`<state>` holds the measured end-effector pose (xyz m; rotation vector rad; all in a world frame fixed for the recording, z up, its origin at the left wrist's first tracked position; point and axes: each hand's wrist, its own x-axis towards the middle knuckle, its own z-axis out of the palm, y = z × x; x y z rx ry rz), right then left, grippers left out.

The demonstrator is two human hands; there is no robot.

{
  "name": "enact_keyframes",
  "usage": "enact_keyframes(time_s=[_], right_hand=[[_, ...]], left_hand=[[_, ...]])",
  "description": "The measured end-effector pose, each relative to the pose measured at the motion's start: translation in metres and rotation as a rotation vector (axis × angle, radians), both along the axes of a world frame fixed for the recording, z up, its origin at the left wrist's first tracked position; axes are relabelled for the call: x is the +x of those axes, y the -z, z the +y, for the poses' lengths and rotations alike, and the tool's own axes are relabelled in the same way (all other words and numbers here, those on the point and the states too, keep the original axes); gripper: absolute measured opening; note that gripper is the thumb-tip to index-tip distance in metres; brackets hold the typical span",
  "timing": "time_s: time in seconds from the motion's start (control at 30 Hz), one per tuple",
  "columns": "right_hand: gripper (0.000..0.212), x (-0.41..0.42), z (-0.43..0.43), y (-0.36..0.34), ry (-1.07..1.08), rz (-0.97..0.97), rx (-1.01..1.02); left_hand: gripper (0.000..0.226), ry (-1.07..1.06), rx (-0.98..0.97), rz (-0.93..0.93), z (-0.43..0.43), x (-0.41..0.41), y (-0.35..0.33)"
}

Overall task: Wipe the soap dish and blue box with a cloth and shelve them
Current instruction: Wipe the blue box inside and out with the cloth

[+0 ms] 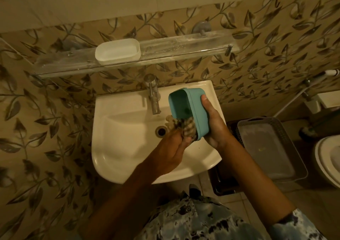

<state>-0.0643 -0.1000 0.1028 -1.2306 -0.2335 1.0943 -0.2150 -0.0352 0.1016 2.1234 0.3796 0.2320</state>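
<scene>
My right hand point(214, 123) grips the blue box point(191, 110) from its right side and holds it tilted over the sink, its opening turned to the left. Bunched in my left hand point(172, 147) is a checked cloth point(181, 127), which presses into the box's lower opening. On the glass shelf point(184, 45) above the sink sits the white soap dish point(117, 51), upright and empty.
The white sink point(119, 129) has a chrome tap point(153, 94) at its back and a drain near the cloth. A grey plastic basket point(266, 147) stands on the floor to the right. A toilet rim point(327, 162) shows at the right edge.
</scene>
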Motion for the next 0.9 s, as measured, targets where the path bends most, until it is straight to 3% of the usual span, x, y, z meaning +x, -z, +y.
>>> enact_keyframes(time_s=[0.07, 0.13, 0.23, 0.3, 0.4, 0.47, 0.63, 0.73, 0.8, 0.83, 0.9], right_hand=[[0.052, 0.005, 0.0, -0.002, -0.054, 0.02, -0.029], [0.052, 0.007, 0.001, -0.001, -0.114, 0.005, -0.064], [0.058, 0.005, 0.002, 0.001, -0.141, -0.007, -0.09], [0.061, 0.004, 0.001, 0.002, -0.097, 0.014, -0.079], [0.058, 0.004, -0.003, 0.004, -0.032, 0.007, -0.043], [0.055, 0.003, -0.005, 0.004, -0.001, -0.05, -0.02], [0.051, -0.004, -0.007, 0.014, 0.073, -0.325, 0.039], [0.054, -0.015, -0.01, 0.022, 0.062, -0.421, 0.111], [0.072, -0.016, -0.011, 0.026, 0.042, -0.444, 0.166], [0.079, -0.015, -0.012, 0.028, 0.017, -0.441, 0.188], [0.093, -0.012, -0.017, 0.032, -0.077, -0.347, 0.216]], left_hand=[[0.039, 0.135, 0.364, 0.063, 0.015, -0.004, 0.004], [0.055, 0.192, 0.599, 0.054, 0.018, -0.006, 0.006], [0.047, 0.168, 0.596, -0.038, 0.012, -0.009, 0.011], [0.045, 0.097, 0.347, -0.021, 0.001, -0.007, 0.011], [0.042, -0.031, -0.308, 0.031, -0.013, 0.001, -0.005], [0.037, -0.132, -0.619, -0.002, -0.019, 0.007, -0.02], [0.039, -0.307, -1.242, -0.131, -0.003, 0.016, -0.044], [0.052, -0.303, -1.405, -0.203, 0.013, 0.023, -0.062], [0.052, -0.268, -1.353, -0.243, 0.015, 0.023, -0.066], [0.044, -0.289, -1.193, -0.191, 0.012, 0.022, -0.064], [0.042, -0.394, -0.672, -0.028, 0.006, 0.021, -0.054]])
